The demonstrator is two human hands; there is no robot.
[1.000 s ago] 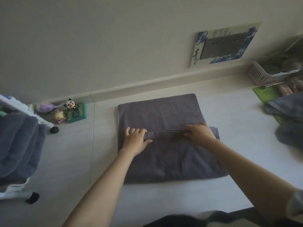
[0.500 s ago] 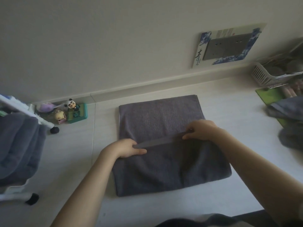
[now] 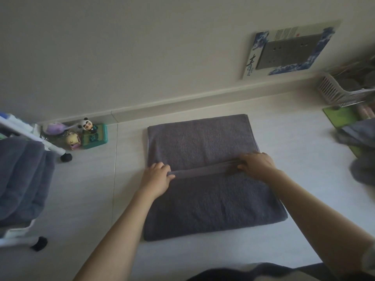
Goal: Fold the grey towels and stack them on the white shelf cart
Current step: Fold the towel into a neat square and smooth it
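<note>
A grey towel (image 3: 203, 142) lies flat on the pale floor, its near half folded over so that a hem edge runs across the middle. My left hand (image 3: 157, 178) pinches the left end of that hem. My right hand (image 3: 256, 164) grips the hem's right end with curled fingers. The white shelf cart (image 3: 22, 129) stands at the left edge, with folded grey towels (image 3: 22, 179) on it. More loose grey towels (image 3: 363, 155) lie heaped at the right edge.
Small toy figures and a green box (image 3: 94, 136) sit by the baseboard near the cart's wheel (image 3: 66, 157). A white slatted basket (image 3: 341, 92) and a green mat (image 3: 341, 116) are at the far right. A framed grey panel (image 3: 288, 50) leans on the wall.
My hands went from resting flat on the hem to gripping it. The towel's near half has been drawn over, and both hands with the hem have moved slightly toward the wall.
</note>
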